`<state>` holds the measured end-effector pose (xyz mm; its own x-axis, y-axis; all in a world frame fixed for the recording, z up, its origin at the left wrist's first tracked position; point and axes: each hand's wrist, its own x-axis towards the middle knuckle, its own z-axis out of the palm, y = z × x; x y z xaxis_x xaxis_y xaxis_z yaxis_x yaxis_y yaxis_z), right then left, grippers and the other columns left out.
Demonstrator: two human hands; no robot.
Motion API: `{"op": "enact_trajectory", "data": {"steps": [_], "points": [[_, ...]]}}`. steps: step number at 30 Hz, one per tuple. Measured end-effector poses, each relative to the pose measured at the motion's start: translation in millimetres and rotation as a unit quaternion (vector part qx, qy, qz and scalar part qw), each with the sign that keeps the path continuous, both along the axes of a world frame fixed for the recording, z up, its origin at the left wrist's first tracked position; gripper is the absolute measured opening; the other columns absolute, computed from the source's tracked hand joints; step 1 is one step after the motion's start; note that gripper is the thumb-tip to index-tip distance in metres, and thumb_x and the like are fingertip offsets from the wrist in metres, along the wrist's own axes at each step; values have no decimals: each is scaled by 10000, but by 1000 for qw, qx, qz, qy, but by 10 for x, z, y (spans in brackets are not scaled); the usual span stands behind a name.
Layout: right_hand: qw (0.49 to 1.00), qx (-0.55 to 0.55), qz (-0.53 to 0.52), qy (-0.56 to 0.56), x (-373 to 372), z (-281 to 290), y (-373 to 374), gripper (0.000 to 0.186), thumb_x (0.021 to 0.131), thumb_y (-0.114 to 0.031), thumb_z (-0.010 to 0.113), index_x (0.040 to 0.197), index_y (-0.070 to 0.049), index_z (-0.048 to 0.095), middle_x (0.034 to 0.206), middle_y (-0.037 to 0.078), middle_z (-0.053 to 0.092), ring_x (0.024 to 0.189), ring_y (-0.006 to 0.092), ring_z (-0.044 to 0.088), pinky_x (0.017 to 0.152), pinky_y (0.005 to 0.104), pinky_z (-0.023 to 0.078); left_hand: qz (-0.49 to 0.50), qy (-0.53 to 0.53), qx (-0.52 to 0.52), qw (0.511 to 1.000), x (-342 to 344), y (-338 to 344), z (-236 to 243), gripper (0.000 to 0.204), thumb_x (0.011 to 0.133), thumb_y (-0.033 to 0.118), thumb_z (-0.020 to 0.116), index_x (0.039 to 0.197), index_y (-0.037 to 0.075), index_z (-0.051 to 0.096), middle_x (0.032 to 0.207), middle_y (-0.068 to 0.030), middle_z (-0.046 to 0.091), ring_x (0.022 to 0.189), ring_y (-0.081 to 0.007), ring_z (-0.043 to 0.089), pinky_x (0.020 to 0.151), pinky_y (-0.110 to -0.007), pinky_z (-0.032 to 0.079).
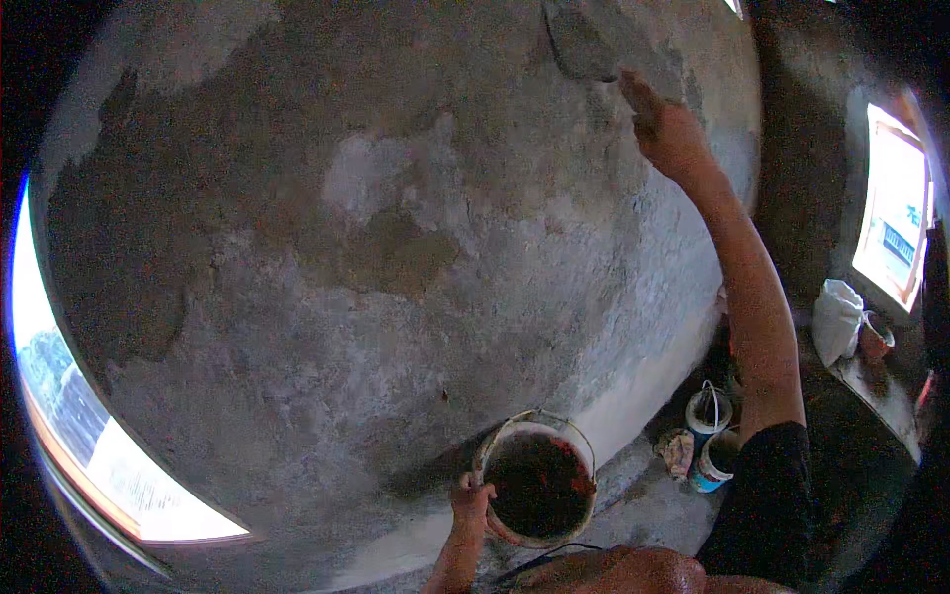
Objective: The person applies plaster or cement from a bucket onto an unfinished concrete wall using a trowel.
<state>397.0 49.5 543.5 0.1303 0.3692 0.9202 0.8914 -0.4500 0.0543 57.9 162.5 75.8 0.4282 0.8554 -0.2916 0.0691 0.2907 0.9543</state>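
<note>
A grey rendered wall point(247, 327) with patchy, darker damp-looking areas fills most of the head view. High at upper right, my right hand point(668, 139) is closed on the handle of a trowel, its blade point(582, 49) lying against the wall. At the bottom centre, my left hand point(472, 500) grips the side rim of a round bucket point(536, 483) with a thin handle, dark contents inside and reddish marks along its right side. The bucket is held in front of the lower wall, below my right hand.
Two buckets point(711, 473) and a crumpled bag point(676, 450) sit on the floor at lower right. A white sack point(836, 317) and a small pail point(876, 339) stand on a ledge below the right window point(886, 198). Another window point(74, 406) is at the far left.
</note>
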Motion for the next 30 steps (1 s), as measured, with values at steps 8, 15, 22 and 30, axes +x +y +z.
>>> {"op": "enact_trajectory", "data": {"steps": [8, 15, 22, 30], "points": [[993, 88, 63, -52, 79, 125, 133, 557, 823, -145, 568, 1344, -146, 371, 1169, 207, 547, 1042, 415, 530, 885, 439, 440, -12, 90, 40, 995, 3, -74, 171, 431, 568, 48, 608, 987, 8, 515, 856, -114, 494, 740, -243, 497, 612, -308, 386], [992, 65, 112, 3, -362, 297, 398, 574, 823, -159, 574, 1354, -138, 359, 1208, 212, 525, 1054, 383, 547, 891, 422, 437, -19, 52, 67, 996, 15, 128, -424, 471, 543, 85, 639, 985, -20, 515, 886, -150, 539, 743, -270, 535, 595, -369, 402], [992, 11, 60, 113, 16, -248, 84, 579, 814, -138, 576, 1354, -150, 367, 1198, 227, 525, 1060, 388, 539, 884, 418, 439, 7, 8, 17, 1000, 41, 102, -420, 462, 577, 97, 638, 1011, -16, 527, 882, -154, 564, 776, -263, 558, 650, -365, 441], [988, 107, 111, -30, -275, 191, 145, 574, 807, -179, 580, 1345, -156, 381, 1183, 210, 537, 1056, 386, 536, 888, 440, 434, 19, 18, 15, 1000, -38, 82, -346, 469, 598, 63, 615, 1053, 25, 508, 930, -129, 535, 822, -261, 534, 646, -331, 401]]}}
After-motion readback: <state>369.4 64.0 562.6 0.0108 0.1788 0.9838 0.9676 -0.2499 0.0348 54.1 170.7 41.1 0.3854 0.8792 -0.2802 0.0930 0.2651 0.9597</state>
